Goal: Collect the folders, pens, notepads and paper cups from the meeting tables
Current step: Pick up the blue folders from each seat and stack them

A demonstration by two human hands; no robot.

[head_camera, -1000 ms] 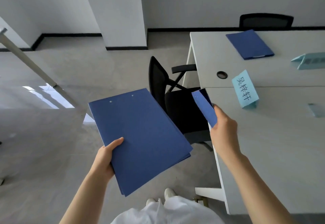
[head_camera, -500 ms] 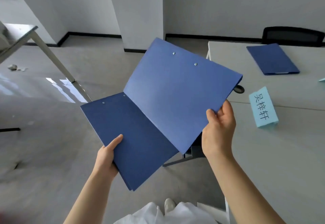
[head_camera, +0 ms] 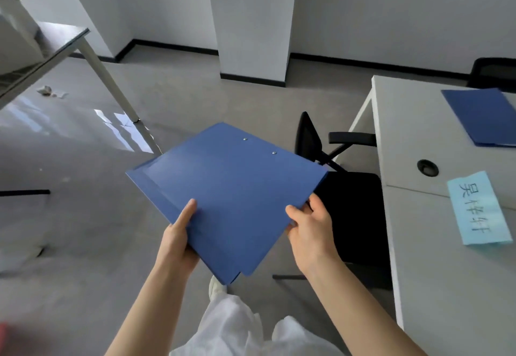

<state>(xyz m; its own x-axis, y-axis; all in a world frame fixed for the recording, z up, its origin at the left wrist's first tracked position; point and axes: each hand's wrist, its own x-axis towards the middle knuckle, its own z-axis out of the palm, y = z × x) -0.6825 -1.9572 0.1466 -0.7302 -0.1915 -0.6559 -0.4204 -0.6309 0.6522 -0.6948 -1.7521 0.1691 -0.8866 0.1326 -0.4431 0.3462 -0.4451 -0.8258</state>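
Beside the meeting table [head_camera: 435, 286]: stacked blue folders [head_camera: 231, 196], gripped by left hand [head_camera: 178, 241] and right hand [head_camera: 310, 230]. Step: squaring stack. Next: far folder [head_camera: 483, 116], needing one freed hand.

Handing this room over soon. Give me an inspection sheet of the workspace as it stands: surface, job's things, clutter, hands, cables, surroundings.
Surface: white meeting table at right, with a round cable port in its top.
Job's things: stack of blue folders held in the air over the floor; another blue folder on the table at the far end. No pens, notepads or cups seen.
Clutter: light blue name card on the table; crumpled scraps on the floor at far left.
Hands: left hand grips the stack's near left edge; right hand grips its right edge.
Cables: nothing seen.
Surroundings: black office chair pushed in at the table; glass-topped table at left; white pillar.
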